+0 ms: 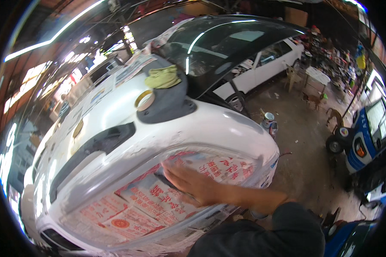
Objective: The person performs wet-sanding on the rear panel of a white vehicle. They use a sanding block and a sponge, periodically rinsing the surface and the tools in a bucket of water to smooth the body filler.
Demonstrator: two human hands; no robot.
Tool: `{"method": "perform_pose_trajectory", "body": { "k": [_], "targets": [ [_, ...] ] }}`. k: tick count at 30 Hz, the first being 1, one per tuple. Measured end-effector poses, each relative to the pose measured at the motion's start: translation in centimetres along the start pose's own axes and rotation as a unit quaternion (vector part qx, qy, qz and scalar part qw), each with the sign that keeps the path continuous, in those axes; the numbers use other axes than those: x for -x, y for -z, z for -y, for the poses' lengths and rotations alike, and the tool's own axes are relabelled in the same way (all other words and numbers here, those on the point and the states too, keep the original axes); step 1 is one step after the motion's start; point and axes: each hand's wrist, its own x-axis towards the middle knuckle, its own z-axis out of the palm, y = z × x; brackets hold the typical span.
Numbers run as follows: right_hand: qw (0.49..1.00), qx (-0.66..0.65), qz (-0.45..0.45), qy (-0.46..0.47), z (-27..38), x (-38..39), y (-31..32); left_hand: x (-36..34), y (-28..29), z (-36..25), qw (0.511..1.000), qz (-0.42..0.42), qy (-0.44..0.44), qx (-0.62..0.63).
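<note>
My right hand (193,184) reaches in from the lower right over a window masked with red-printed paper (137,210). Its fingers are stretched out and somewhat blurred, near the upper edge of the paper. A dark patch shows beside the fingers; I cannot make out what it is. The window belongs to a white car body (167,136) with dull, patchy paint around the frame. Beyond the hand, a dark grey panel (167,112) lies on the body, with a roll of tape (145,100) and a crumpled yellow-green cloth (163,77) on it. My left hand is out of view.
Behind stands a vehicle with a large dark windshield (218,40), and a white car (266,70) beyond. Paint cans (268,119) stand on the floor by the car's corner. At right are a brown dog (314,100), a small table (317,76) and a blue-and-white vehicle (362,147).
</note>
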Motion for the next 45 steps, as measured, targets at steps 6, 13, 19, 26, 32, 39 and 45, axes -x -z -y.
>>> {"method": "perform_pose_trajectory", "body": {
  "k": [6,13,19,26,32,39,45],
  "targets": [
    [0.864,-0.452,0.009,-0.220,2.1,11.5,-2.3,0.6,0.6,-10.7,0.998,-0.009,-0.061,-0.010],
    [0.815,-0.509,0.023,-0.275,-0.3,16.2,-3.7,1.9,1.2,-16.9,0.994,-0.012,-0.103,-0.026],
    [0.794,-0.540,0.041,-0.276,-0.2,14.3,-1.4,4.6,3.9,-20.0,0.984,-0.083,-0.158,-0.009],
    [0.811,-0.495,0.072,-0.305,1.3,13.4,-1.2,8.8,12.3,-25.3,0.888,-0.308,-0.339,-0.037],
    [0.816,-0.487,0.071,-0.303,3.4,12.5,-1.8,6.3,22.5,-25.9,0.767,-0.520,-0.332,-0.177],
    [0.811,-0.491,0.110,-0.299,3.3,12.3,-2.7,1.2,30.5,-21.2,0.760,-0.582,-0.211,-0.200],
    [0.812,-0.478,0.063,-0.329,3.9,11.4,-3.0,-2.3,25.1,-25.1,0.750,-0.583,-0.254,-0.180]
  ]
}}
